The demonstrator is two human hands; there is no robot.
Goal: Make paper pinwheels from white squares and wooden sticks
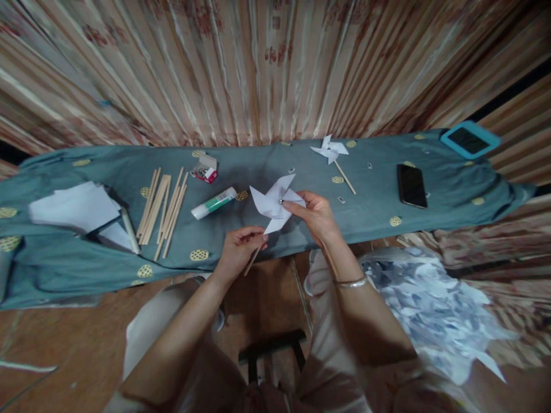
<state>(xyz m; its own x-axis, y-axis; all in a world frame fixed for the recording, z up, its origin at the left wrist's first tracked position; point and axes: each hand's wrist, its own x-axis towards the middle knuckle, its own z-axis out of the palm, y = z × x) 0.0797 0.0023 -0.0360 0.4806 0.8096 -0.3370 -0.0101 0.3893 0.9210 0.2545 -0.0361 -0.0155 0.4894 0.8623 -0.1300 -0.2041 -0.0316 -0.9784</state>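
A white paper pinwheel [271, 202] is held in front of me over the table's near edge. My right hand [317, 215] grips it from the right, the thumb close to the metal pin at its centre. Below it, my left hand [243, 246] is closed around the thin wooden stick [252, 261], whose lower end pokes out beneath the fingers. The stick's upper part is hidden behind the paper. Nearest on the left lies a green and white glue stick [214, 203]. A second pinwheel [329, 150] on its stick rests farther back on the table.
Several wooden sticks [162, 209] lie left, beside stacked white paper [75, 207]. A small open box of pins [205, 169] stands behind the glue stick. A phone [412, 186] and a blue-framed device [470, 139] are right. A bag of paper pieces [434, 310] sits below the table.
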